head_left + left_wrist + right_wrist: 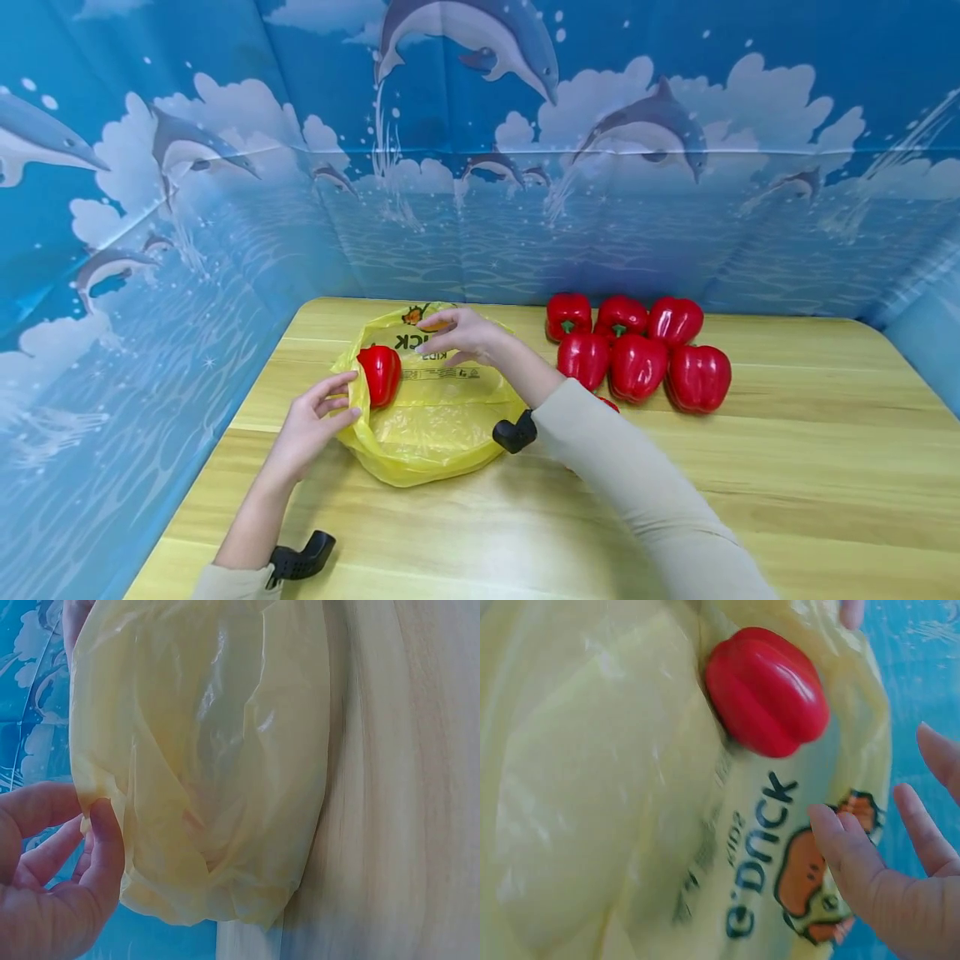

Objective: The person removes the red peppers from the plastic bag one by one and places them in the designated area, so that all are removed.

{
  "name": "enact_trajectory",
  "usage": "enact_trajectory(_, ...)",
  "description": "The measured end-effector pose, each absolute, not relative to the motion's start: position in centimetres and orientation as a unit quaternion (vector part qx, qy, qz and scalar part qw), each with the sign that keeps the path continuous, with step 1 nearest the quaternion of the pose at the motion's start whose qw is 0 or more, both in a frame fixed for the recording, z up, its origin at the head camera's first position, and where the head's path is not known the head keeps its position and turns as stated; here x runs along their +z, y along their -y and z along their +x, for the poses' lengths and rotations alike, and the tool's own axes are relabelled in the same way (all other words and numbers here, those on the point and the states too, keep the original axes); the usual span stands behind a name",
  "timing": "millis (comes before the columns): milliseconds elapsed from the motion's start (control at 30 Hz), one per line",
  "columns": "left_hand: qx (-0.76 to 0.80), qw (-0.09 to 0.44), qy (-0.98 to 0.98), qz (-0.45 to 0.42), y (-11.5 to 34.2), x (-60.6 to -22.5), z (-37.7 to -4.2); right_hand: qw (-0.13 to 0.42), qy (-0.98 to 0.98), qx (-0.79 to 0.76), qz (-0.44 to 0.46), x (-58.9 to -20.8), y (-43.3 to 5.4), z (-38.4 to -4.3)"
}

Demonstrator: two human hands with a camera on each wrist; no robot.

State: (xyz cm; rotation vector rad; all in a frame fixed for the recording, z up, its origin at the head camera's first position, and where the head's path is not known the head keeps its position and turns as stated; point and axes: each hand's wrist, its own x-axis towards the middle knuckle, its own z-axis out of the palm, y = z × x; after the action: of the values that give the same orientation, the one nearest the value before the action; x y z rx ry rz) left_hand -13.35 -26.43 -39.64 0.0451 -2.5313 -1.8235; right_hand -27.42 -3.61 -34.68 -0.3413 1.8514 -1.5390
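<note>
A yellow plastic bag [427, 429] with printed letters and a cartoon figure lies spread on the table, its mouth facing up. One red bell pepper [381, 377] rests inside, at the bag's left side; the right wrist view shows this pepper [769, 694] too. Thumb and finger of my left hand [315, 425] pinch the left rim, as the left wrist view confirms with the hand [71, 862] at the bag's side. Over the far part of the bag, my right hand [471, 333] hovers with fingers spread and nothing in them.
Several red bell peppers [637, 367] stand in two rows right of the bag. Another pepper [609, 404] is mostly hidden by my right sleeve [637, 475]. Behind the wooden table [810, 467] hangs a blue dolphin-print curtain [600, 225], which also runs along the left side.
</note>
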Motion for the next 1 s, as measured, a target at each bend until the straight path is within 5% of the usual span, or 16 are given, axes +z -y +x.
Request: enact_trajectory(1000,-0.600,0.016,0.800,0.021,26.7,-40.2,-13.4,0.273,-0.762,-0.574,-0.124,-38.8,10.9,-27.2)
